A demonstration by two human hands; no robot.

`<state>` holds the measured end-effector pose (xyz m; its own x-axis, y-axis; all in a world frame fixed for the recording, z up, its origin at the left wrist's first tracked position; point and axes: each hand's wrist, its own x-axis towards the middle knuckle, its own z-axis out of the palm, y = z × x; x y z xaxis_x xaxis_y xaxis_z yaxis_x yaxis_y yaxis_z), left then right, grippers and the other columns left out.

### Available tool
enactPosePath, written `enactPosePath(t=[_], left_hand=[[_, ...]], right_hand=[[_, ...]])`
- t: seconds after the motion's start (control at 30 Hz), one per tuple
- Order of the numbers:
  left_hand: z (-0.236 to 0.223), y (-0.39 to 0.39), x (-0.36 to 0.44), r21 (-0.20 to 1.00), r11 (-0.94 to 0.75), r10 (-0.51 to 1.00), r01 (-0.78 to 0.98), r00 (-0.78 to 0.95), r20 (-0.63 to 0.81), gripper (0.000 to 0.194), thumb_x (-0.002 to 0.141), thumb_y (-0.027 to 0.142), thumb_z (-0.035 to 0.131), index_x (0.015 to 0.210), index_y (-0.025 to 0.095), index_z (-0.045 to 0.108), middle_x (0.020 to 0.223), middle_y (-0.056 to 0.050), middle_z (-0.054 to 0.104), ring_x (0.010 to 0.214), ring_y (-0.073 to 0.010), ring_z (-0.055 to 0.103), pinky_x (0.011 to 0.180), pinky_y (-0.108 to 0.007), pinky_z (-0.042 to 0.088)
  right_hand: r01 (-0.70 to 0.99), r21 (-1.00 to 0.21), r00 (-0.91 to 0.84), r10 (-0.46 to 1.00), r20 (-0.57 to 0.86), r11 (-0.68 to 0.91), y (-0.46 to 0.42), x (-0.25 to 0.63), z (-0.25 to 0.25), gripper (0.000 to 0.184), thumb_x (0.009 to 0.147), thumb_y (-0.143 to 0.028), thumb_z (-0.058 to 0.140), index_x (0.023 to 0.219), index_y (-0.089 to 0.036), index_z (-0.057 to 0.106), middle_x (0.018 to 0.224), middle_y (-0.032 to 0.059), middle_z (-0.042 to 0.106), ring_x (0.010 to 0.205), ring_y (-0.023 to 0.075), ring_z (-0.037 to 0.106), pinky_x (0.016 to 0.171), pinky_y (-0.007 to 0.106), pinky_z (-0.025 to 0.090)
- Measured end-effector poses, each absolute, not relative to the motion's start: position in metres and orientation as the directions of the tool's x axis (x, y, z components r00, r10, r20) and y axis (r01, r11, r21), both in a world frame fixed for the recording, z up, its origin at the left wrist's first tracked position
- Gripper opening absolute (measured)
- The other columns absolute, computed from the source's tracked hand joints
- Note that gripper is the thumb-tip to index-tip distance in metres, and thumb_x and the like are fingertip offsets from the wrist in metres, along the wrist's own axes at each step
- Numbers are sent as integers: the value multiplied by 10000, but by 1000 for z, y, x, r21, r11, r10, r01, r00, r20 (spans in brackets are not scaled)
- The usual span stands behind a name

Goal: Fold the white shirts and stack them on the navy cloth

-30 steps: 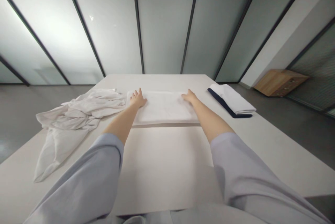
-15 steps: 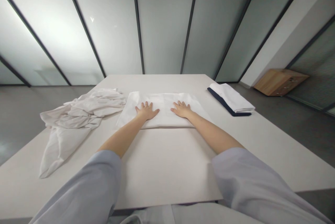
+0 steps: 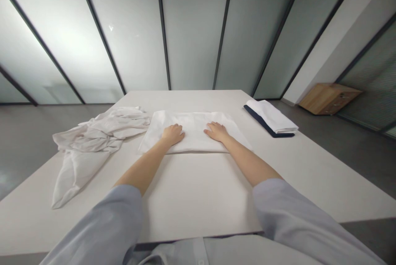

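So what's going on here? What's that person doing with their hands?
A person has their left hand and right hand resting palms down on a flat white cloth. That cloth lies on a white table. To its left is a crumpled white cloth. To its right, a folded white cloth sits on a navy cloth.
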<state>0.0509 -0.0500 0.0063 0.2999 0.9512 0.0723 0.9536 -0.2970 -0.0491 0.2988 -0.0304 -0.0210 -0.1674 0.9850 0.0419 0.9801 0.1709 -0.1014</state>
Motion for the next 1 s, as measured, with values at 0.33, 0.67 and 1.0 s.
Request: enactPosePath(t=[0.33, 0.67, 1.0], left_hand=[[12, -87, 96, -14, -186, 974, 983, 182, -136, 701, 911, 635, 247, 1178, 124, 646, 1202, -217, 634, 1150, -321, 575, 921, -438, 446], [-16, -58, 86, 39, -173, 985, 984, 173, 8, 842, 886, 718, 129, 1441, 133, 373, 1534, -219, 300, 1414, -352, 251, 1079, -578, 233], [-18, -48, 86, 57, -263, 965, 963, 264, -10, 661, 948, 577, 153, 1486, 225, 308, 1577, -122, 254, 1439, -297, 229, 1116, -510, 219]], right_hand=[[951, -169, -250, 966, 67, 257, -50, 278, -3, 377, 963, -375, 391, 1205, -177, 601, 1228, 126, 604, 1127, 235, 552, 952, 328, 402], [967, -113, -232, 972, -24, 228, -51, 249, -16, 451, 990, -431, 246, 1320, -263, 503, 1462, 119, 412, 1329, 303, 362, 1043, 588, 294], [986, -142, -102, 993, -62, 92, -42, 228, -16, 513, 968, -379, 254, 1413, -193, 430, 1547, 145, 289, 1406, 326, 254, 1093, 560, 233]])
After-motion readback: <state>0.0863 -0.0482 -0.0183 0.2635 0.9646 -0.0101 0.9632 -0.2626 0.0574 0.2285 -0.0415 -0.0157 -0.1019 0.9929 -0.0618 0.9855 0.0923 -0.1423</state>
